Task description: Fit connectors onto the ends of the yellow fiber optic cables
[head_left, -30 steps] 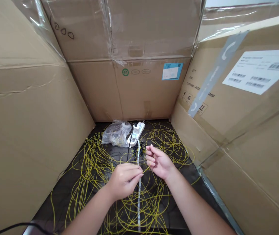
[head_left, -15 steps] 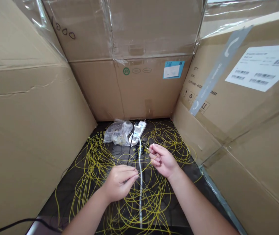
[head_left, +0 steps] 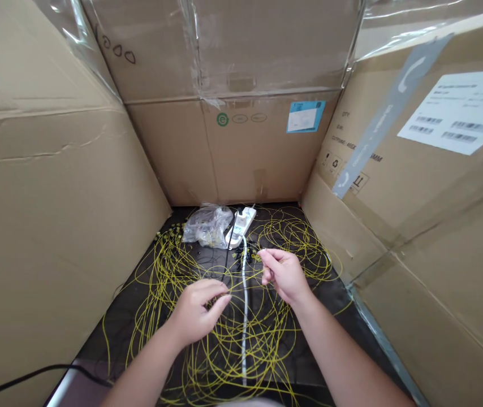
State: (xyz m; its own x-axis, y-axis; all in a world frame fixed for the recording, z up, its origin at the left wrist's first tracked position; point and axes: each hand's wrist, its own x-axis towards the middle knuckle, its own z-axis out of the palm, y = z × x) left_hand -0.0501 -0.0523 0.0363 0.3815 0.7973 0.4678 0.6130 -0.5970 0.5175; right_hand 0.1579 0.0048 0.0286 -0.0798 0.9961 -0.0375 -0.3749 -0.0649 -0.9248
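Left hand [head_left: 201,308] moved away from right hand [head_left: 286,275]; left fingers slightly parted, right apparently pinching one of yellow cables [head_left: 159,271]; rest still tangled.

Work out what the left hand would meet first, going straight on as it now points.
Probably the right hand, which lies roughly ahead of the left hand. The white cord crosses that line but seems lower, among the yellow cables; depth is unclear, so a raised strand might come first.
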